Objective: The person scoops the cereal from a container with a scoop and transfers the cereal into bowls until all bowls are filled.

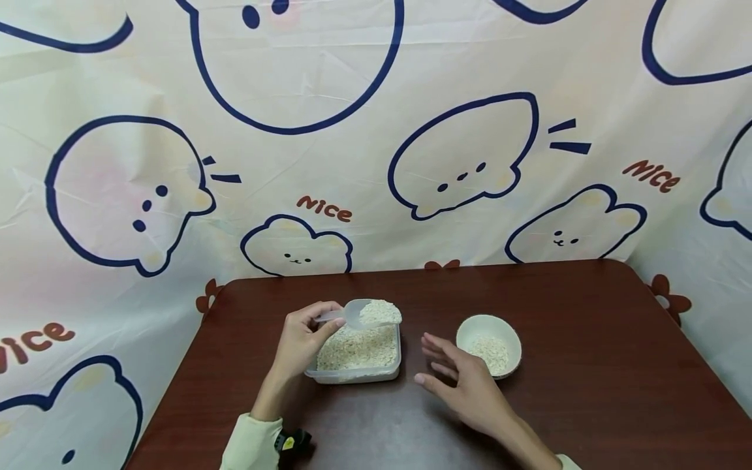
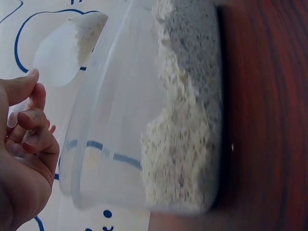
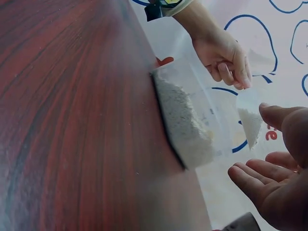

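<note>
My left hand (image 1: 305, 338) pinches the handle of a translucent plastic scoop (image 1: 354, 316) between thumb and fingers. Pale flakes, oat-like, are heaped in the scoop (image 2: 55, 60). It is held above a clear rectangular plastic container (image 1: 360, 376), which holds a bed of the same flakes (image 1: 358, 351). In the left wrist view those flakes slope unevenly behind the container's wall (image 2: 122, 96). To the right, my right hand (image 1: 467, 386) is held with fingers extended and thumb apart, gripping nothing. Just beyond it stands a white bowl (image 1: 468, 328) with some flakes (image 1: 492, 352) inside.
Everything stands on a dark reddish-brown table (image 1: 576, 339) with rounded far corners. A pale cloth printed with cartoon faces (image 1: 305, 170) hangs behind and beside it. A black band (image 1: 292, 440) is on the left wrist. The bowl's dark outer side (image 3: 244, 224) enters the right wrist view's bottom edge.
</note>
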Action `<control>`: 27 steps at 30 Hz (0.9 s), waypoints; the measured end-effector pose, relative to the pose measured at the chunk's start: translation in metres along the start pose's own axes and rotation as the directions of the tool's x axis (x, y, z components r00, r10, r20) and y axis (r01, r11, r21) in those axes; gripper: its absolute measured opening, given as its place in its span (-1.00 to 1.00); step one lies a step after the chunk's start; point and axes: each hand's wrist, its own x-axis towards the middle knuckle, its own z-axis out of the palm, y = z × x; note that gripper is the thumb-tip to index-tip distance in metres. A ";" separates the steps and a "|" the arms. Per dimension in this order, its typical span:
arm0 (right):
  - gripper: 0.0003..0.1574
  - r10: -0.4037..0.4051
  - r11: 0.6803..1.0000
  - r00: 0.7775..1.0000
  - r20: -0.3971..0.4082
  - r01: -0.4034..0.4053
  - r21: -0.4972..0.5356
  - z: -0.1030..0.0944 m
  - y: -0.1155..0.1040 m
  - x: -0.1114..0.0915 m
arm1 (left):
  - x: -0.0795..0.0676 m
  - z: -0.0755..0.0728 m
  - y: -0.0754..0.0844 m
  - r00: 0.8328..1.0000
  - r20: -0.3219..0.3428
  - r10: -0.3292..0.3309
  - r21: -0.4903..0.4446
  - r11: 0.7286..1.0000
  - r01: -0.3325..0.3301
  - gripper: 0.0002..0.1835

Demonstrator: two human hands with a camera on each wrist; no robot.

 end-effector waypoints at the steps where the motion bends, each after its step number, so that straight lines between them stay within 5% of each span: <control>1: -0.12 0.000 1.000 1.000 -0.006 0.000 0.000 -0.002 -0.001 -0.001 | 0.001 0.002 0.001 1.000 0.007 0.000 -0.003 1.000 0.000 -0.87; 19: -0.26 -0.029 0.996 0.983 -0.179 0.014 -0.087 -0.051 -0.005 -0.031 | 0.018 0.049 0.015 0.997 0.072 0.025 -0.074 0.997 -0.020 -0.86; 27: -0.28 -0.110 0.982 0.960 -0.256 0.066 -0.175 -0.069 0.002 -0.041 | 0.022 0.072 0.021 0.991 0.130 0.041 -0.119 0.993 -0.025 -0.89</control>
